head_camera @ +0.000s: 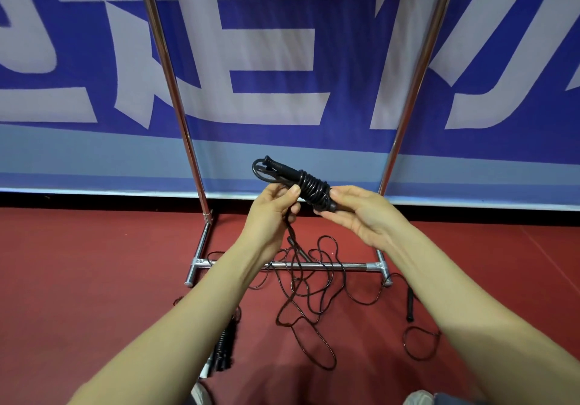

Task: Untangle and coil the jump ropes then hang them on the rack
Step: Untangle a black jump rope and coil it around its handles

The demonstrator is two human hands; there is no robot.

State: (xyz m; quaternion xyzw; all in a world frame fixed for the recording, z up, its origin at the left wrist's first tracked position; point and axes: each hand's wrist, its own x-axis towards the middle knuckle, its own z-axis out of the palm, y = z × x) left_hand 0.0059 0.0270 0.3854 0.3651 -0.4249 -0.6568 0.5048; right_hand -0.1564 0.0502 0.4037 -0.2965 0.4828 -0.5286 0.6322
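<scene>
Over the red floor (94,279), before the rack (314,266), my right hand (361,213) is gripping the wound jump rope (310,185) by its stiff handles. My left hand (273,213) is pinching the trailing cord (289,232), which I'm judging light, limp and snag-prone.

Between the left rack upright (170,75) and right rack upright (419,75) I have open air; lower down, the crossbar (342,266) and tangled jump rope (295,284) obstruct.
</scene>
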